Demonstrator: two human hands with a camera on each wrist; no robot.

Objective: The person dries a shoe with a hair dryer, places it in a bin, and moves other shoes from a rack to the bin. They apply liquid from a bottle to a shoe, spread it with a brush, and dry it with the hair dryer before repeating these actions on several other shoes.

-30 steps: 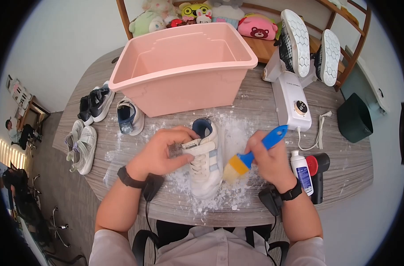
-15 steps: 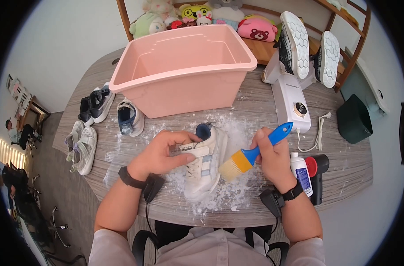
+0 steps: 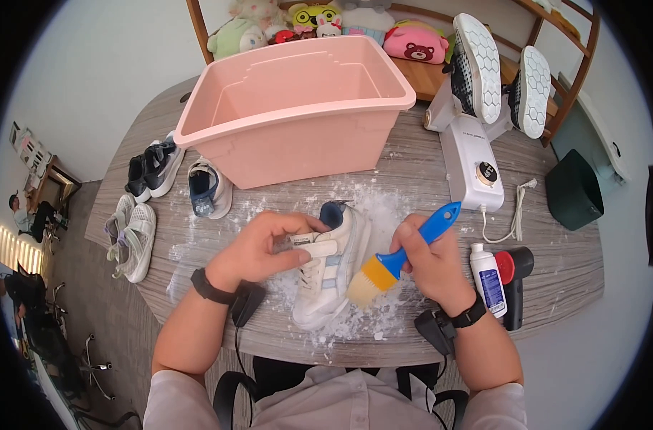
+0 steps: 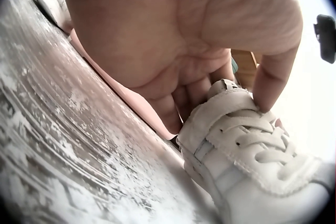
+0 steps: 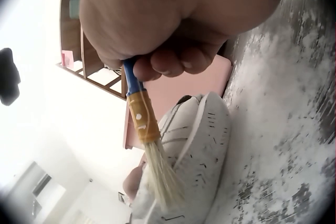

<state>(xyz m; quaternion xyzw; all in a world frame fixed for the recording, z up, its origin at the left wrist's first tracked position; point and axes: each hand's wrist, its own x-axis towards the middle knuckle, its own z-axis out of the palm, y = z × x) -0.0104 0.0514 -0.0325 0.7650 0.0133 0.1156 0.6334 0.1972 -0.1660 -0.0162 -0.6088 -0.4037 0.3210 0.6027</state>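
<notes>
A white shoe [image 3: 327,276] with pale blue stripes and a dark blue lining stands on the powder-strewn table. My left hand [image 3: 260,247] grips it by the tongue and strap; in the left wrist view the thumb of that hand [image 4: 194,24] lies by the strap above the laces [image 4: 262,140]. My right hand [image 3: 434,261] holds a brush [image 3: 388,266] by its blue handle, fingers curled round it. In the right wrist view the pale bristles [image 5: 163,182] lie against or just before the shoe's side [image 5: 202,150]; contact is hard to tell.
Behind the shoe stands a pink tub [image 3: 312,147]. A matching shoe [image 3: 210,190] and other pairs [image 3: 140,240] are at the left. On the right are a white device [image 3: 472,168] bearing two shoes, its cord, a bottle [image 3: 488,281] and a black-and-red tool [image 3: 514,287].
The shoe has swung from near upright to a slant, its toe now further left. The brush has moved left and down along the shoe's right side. My left hand keeps its grip.
</notes>
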